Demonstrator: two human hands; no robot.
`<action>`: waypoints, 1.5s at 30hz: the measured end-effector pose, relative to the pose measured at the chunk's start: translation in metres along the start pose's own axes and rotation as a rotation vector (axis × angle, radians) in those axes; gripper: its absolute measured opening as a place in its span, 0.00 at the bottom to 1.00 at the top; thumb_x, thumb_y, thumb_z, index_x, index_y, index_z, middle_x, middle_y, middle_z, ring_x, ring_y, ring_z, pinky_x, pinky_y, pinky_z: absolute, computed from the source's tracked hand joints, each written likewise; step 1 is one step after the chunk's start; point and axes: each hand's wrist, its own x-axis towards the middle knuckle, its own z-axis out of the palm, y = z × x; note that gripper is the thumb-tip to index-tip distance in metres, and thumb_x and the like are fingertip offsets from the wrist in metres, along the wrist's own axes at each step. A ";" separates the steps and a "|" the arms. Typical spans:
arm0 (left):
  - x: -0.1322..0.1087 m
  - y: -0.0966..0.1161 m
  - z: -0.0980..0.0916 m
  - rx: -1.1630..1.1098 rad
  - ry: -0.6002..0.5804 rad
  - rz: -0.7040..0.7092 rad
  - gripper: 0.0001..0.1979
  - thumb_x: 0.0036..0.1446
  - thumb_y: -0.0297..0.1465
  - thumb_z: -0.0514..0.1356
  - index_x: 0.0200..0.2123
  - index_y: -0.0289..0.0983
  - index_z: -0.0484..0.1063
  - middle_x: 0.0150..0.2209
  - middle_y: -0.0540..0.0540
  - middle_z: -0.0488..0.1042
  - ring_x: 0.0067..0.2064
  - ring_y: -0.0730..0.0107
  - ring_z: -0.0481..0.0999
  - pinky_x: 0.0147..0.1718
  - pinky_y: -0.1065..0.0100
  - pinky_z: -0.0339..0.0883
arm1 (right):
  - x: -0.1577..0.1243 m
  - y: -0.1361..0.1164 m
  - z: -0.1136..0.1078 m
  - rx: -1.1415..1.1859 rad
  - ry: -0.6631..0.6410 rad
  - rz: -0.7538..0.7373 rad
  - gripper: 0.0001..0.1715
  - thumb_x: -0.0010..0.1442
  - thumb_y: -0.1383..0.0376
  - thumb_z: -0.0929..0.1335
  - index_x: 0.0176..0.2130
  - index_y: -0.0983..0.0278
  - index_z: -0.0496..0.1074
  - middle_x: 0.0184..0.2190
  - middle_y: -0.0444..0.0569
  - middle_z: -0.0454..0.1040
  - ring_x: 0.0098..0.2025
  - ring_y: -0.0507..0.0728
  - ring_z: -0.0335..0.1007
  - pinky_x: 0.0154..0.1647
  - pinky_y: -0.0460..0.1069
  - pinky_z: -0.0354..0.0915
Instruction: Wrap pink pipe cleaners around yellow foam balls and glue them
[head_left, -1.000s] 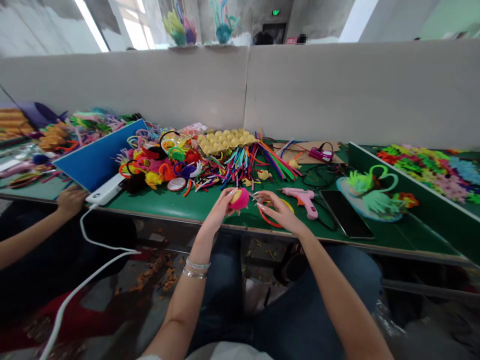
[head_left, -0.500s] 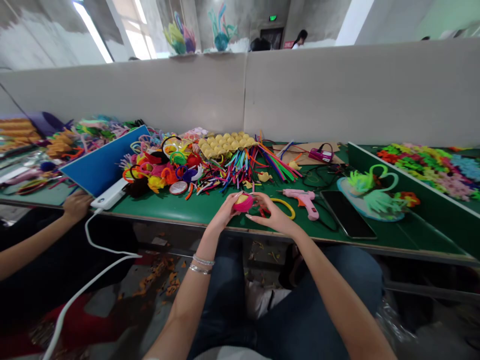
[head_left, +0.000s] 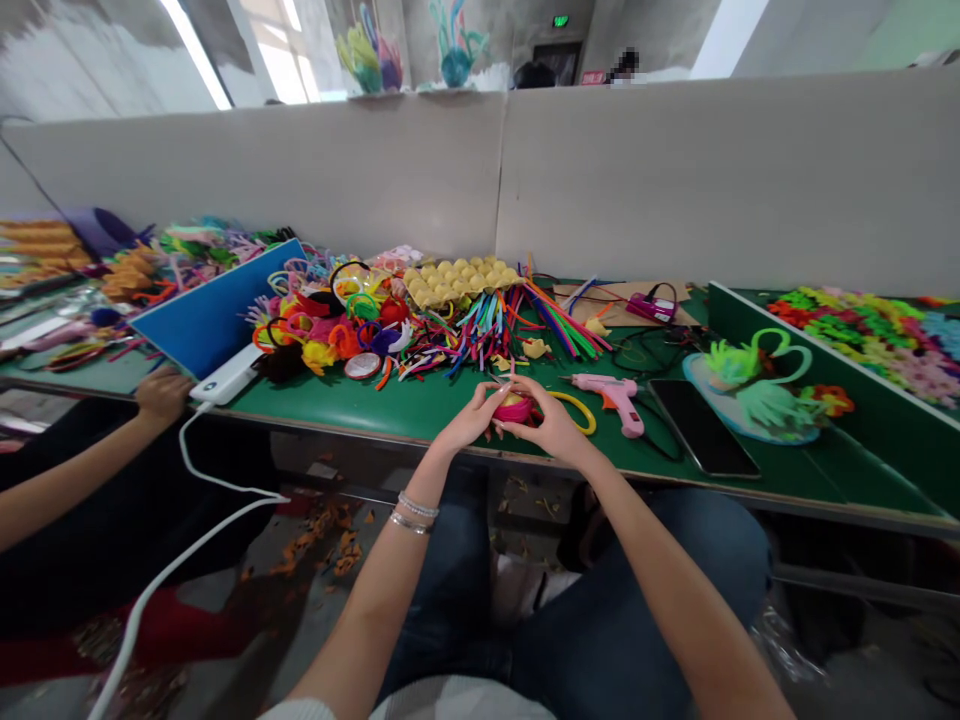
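**Pink-and-yellow ball [head_left: 514, 409] clasped in both hands at the table's near edge**

Standing by the green table [head_left: 360, 405], I see the fuzzy ball held just above its near edge, about midway along. The left hand [head_left: 471, 422] comes in from one side with its grip closed on the ball, fingertips pressed against the pink fuzz. The right hand [head_left: 555, 428] cups it from the other side, its grip also tight on the ball and covering part of it. Two bracelets [head_left: 411, 511] sit on the left wrist.

Just behind the right hand lies a yellow ring [head_left: 583, 411], and beside that a pink glue gun [head_left: 611, 391]. A dark phone [head_left: 701, 427] lies flat further towards the right end. A heap of coloured pipe cleaners [head_left: 487, 325] spreads across the middle of the table, with a yellow tray [head_left: 457, 280] of round cups behind it near the far edge. Towards the left end a blue board [head_left: 214, 315] leans at a slant. A white power bank [head_left: 229, 375] lies below it at the near edge, and a co-worker's hand [head_left: 161, 393] rests just beside it.
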 end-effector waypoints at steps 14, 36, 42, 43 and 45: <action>-0.005 -0.011 -0.004 -0.079 -0.083 0.262 0.30 0.47 0.42 0.63 0.52 0.41 0.59 0.48 0.43 0.64 0.38 0.71 0.71 0.22 0.77 0.69 | 0.002 0.005 -0.006 -0.087 0.240 -0.065 0.38 0.47 0.58 0.72 0.54 0.60 0.57 0.45 0.53 0.68 0.48 0.59 0.66 0.48 0.57 0.65; -0.003 -0.022 -0.004 -0.184 -0.009 0.320 0.27 0.47 0.37 0.64 0.51 0.39 0.63 0.47 0.43 0.67 0.43 0.67 0.71 0.37 0.68 0.71 | -0.004 0.014 0.001 -0.661 0.258 -0.338 0.27 0.56 0.60 0.66 0.55 0.62 0.61 0.47 0.55 0.71 0.51 0.62 0.65 0.50 0.59 0.63; -0.008 -0.015 0.004 0.010 0.141 0.453 0.32 0.47 0.36 0.65 0.55 0.42 0.58 0.56 0.40 0.58 0.52 0.63 0.67 0.51 0.60 0.65 | -0.002 0.014 -0.001 -0.654 0.266 -0.341 0.32 0.54 0.68 0.64 0.58 0.64 0.57 0.52 0.57 0.67 0.56 0.62 0.62 0.53 0.60 0.61; -0.010 -0.013 0.007 0.088 0.193 0.488 0.32 0.46 0.36 0.65 0.55 0.41 0.58 0.56 0.40 0.56 0.54 0.62 0.65 0.52 0.59 0.64 | -0.002 0.014 -0.001 -0.651 0.263 -0.339 0.33 0.53 0.70 0.62 0.59 0.63 0.56 0.53 0.56 0.67 0.56 0.61 0.62 0.53 0.60 0.61; -0.013 -0.006 0.015 0.260 0.323 0.565 0.32 0.46 0.37 0.65 0.54 0.41 0.59 0.55 0.39 0.56 0.56 0.59 0.63 0.53 0.57 0.62 | -0.002 0.014 -0.001 -0.657 0.268 -0.327 0.37 0.50 0.75 0.60 0.59 0.63 0.54 0.54 0.55 0.66 0.57 0.61 0.61 0.53 0.61 0.61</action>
